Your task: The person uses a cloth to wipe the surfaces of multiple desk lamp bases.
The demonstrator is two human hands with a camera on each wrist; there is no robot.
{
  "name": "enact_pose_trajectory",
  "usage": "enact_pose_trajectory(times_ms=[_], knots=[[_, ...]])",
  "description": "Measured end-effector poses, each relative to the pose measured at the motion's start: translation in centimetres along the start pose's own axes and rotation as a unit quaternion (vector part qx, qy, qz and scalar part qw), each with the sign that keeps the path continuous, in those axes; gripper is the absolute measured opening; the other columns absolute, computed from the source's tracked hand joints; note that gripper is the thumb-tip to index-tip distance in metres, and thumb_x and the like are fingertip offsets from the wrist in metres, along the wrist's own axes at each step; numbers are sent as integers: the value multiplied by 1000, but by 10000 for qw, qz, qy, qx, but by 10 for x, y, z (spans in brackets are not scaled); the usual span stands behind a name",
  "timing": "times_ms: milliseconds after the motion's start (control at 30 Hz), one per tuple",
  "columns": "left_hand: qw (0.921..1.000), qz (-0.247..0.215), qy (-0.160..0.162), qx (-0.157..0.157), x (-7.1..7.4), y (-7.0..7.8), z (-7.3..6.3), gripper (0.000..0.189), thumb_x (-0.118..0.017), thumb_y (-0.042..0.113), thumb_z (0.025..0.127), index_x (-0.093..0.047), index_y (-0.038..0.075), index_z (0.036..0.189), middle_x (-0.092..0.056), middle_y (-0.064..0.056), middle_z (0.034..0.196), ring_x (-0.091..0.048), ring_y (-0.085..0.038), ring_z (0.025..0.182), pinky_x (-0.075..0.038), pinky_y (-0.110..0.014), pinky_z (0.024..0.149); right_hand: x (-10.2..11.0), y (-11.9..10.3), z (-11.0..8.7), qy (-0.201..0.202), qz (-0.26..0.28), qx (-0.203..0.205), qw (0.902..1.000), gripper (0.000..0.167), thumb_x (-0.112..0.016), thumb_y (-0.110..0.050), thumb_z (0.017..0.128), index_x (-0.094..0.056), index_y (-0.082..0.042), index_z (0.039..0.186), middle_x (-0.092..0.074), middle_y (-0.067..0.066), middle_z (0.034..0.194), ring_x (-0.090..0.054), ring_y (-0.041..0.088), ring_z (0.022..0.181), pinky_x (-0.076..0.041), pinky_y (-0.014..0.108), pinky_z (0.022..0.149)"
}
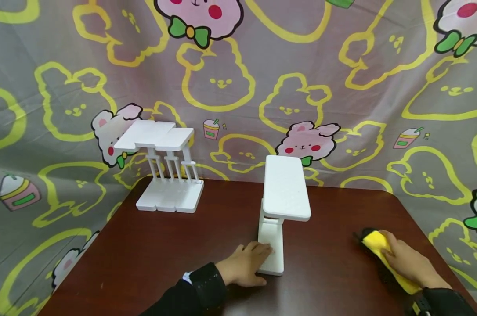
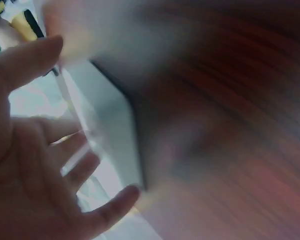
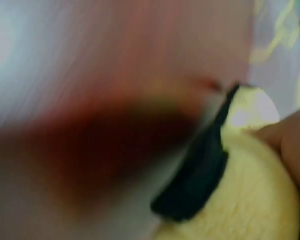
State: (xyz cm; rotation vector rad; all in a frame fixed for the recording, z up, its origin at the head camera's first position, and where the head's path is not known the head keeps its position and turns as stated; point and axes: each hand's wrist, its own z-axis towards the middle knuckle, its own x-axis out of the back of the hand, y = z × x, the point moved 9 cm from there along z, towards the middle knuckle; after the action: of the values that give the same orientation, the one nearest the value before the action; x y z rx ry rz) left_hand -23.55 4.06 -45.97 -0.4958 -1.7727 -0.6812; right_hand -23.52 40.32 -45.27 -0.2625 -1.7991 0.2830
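A white folding phone stand [image 1: 287,186] is unfolded on the brown table, its flat top plate raised above a narrow base. My left hand [image 1: 244,265] touches that base from the left, fingers lying on it. In the left wrist view the fingers of the left hand [image 2: 30,165] are spread and loosely bent along the pale base [image 2: 110,120]. Over at the right side, my right hand [image 1: 410,261] grips a yellow and black cloth [image 1: 376,243] against or just above the table. The right wrist view shows the cloth [image 3: 250,195] bunched beside the thumb; most of that hand is outside the view.
Three similar white stands [image 1: 169,195] stand side by side at the table's back left. The brown table [image 1: 222,219] has rounded back corners. Behind it hangs a grey curtain [image 1: 230,145] with cartoon prints. Both wrist views are partly blurred.
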Motion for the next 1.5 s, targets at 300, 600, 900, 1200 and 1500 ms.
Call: enact_pose_trajectory(times_ms=[300, 600, 900, 1200, 1500], knots=[[9967, -569, 419, 398, -15, -30, 9, 97, -66, 65, 81, -44, -6, 143, -37, -21, 155, -25, -34, 149, -22, -49, 121, -44, -225, 21, 676, -811, 3091, 9452, 51, -61, -28, 96, -45, -20, 144, -63, 3, 114, -56, 10, 79, -42, 24, 58], [9963, -400, -93, 760, -38, -27, 11, 93, -53, 64, 91, -31, -3, 151, -29, -19, 159, -25, -31, 149, -24, -48, 121, -72, -259, 42, 1339, -1271, 3078, 9334, 57, -67, -39, 92, -50, -18, 142, -59, 14, 128, -60, 18, 81, -32, 20, 46], [9913, 34, -658, 1140, -26, -27, 7, 86, -51, 64, 91, -26, 12, 156, -14, -8, 166, -8, -22, 154, -13, -40, 124, -78, -266, 3, 538, -1308, 4176, 8976, 47, -64, -37, 95, -52, -24, 139, -61, -1, 106, -57, 5, 80, -46, 20, 58], [9878, 236, -817, 1305, -31, -31, 9, 87, -43, 69, 93, -28, 9, 155, -19, -10, 164, -10, -22, 154, -12, -40, 124, -63, -273, 31, 1651, -2067, 3665, 8920, 53, -71, -33, 89, -55, -24, 138, -63, 7, 114, -63, 15, 77, -35, 19, 50], [9871, 352, -739, 1379, -29, -30, 13, 83, -41, 66, 95, -30, 9, 154, -22, -10, 163, -12, -23, 153, -15, -40, 124, -64, -271, 36, 1489, -1741, 3244, 9178, 55, -72, -28, 89, -53, -22, 140, -64, 11, 109, -64, 20, 79, -36, 20, 48]])
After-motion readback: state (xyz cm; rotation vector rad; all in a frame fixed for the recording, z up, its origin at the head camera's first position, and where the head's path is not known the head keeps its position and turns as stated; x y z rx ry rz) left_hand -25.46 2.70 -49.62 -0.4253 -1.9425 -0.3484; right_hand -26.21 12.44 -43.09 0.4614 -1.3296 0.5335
